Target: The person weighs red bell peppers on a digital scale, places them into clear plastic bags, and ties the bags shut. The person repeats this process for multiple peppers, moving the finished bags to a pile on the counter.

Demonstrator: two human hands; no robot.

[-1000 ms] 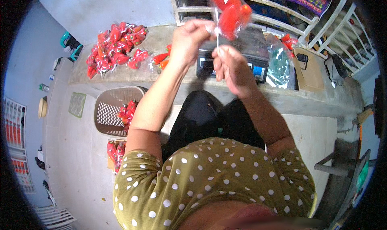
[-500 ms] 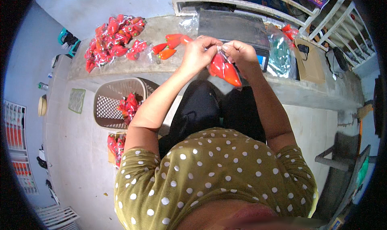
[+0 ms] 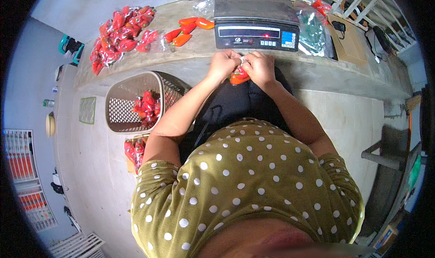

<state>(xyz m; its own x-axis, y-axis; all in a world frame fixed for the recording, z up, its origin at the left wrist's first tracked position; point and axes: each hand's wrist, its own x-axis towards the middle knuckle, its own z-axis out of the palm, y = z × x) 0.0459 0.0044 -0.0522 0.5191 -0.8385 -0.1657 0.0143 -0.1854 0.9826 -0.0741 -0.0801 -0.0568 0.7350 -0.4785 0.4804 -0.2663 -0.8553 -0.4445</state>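
Observation:
Over my lap, my left hand [image 3: 223, 64] and my right hand [image 3: 260, 69] are closed together on the gathered top of a clear plastic bag of red peppers [image 3: 239, 76]. The bag hangs below my fingers, partly hidden by them. Just beyond my hands, a digital scale [image 3: 256, 27] with a dark metal platform stands on the concrete ledge. Several loose red and orange peppers [image 3: 182, 40] lie left of the scale. Farther left is a heap of bagged red peppers [image 3: 121, 31], with one more bag [image 3: 147, 40] beside it.
A beige plastic basket [image 3: 131, 78] holding bagged peppers [image 3: 148, 108] stands on the floor at my left, with more bagged peppers [image 3: 134, 151] nearer me. Right of the scale are clear plastic bags [image 3: 311, 34] and a flat cardboard piece [image 3: 348, 43]. White railings border the far right.
Both hands have come down and nearer my body with the bag, off the front of the scale, whose display now shows. The bag has swung from tilted right to hanging under my hands.

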